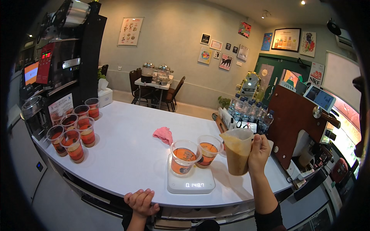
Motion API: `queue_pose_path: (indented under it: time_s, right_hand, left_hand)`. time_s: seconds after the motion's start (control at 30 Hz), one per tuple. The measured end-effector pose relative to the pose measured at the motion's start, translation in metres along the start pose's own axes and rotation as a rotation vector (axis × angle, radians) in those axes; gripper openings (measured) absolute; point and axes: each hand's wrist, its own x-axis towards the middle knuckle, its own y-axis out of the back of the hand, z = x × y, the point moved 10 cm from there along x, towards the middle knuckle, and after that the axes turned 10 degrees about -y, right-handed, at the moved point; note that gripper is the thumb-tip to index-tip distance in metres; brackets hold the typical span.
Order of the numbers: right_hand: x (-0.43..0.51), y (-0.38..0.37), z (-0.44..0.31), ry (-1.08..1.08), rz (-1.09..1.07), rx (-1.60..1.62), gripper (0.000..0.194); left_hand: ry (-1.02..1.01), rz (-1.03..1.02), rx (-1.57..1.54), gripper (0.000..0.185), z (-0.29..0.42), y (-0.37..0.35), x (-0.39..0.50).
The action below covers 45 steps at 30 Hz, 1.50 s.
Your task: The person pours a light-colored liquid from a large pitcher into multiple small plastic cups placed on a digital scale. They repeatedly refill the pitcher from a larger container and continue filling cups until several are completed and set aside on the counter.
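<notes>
My right hand (pixel 258 153) holds a plastic measuring jug (pixel 237 153) of brown liquid by its handle, above the counter and right of two cups. A clear plastic cup with an orange print (pixel 182 161) sits on a white digital scale (pixel 190 187) with a lit display. A second such cup (pixel 207 154) is just behind it to the right; whether it rests on the scale's edge I cannot tell. My left hand (pixel 141 202) rests with curled fingers at the counter's near edge, left of the scale. A crumpled pink cloth (pixel 163 135) lies behind the scale.
Several printed cups with a brown layer at the bottom (pixel 75 148) stand at the left of the white counter (pixel 124 138). A tissue box (pixel 105 96) is behind them. Several water bottles (pixel 248 109) and a brown-panelled espresso machine (pixel 297 124) stand at the right.
</notes>
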Motion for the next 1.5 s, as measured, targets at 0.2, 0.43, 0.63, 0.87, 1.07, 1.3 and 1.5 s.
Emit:
queue_pose_path:
  time_s: [0.2,0.43,0.63,0.87,1.07,1.3,1.5]
  right_hand:
    - [-0.002,0.000,-0.012,0.058,0.029,0.056,0.037]
    - [-0.008,-0.007,-0.024,0.028,-0.012,0.115,0.037]
    - [-0.015,-0.032,-0.034,-0.053,-0.171,0.072,0.035]
    - [-0.017,-0.061,-0.049,-0.036,-0.313,-0.125,0.035]
    - [-0.017,-0.069,-0.051,-0.044,-0.350,-0.175,0.036]
    - [-0.015,-0.075,-0.058,-0.034,-0.376,-0.245,0.038]
    - [-0.013,-0.079,-0.065,-0.009,-0.384,-0.272,0.038]
  left_hand:
    - [0.009,0.001,0.005,0.042,-0.001,0.001,0.001]
    - [0.019,0.009,0.006,0.041,0.000,0.002,0.002]
    - [0.021,0.018,-0.005,0.043,-0.001,0.003,0.004]
    - [0.019,0.019,-0.015,0.043,-0.001,0.004,0.004]
    - [0.029,0.042,-0.023,0.043,-0.001,0.005,0.005]
    - [0.024,0.021,-0.024,0.042,-0.001,0.005,0.007]
    - [0.029,0.034,-0.027,0.043,-0.001,0.007,0.007]
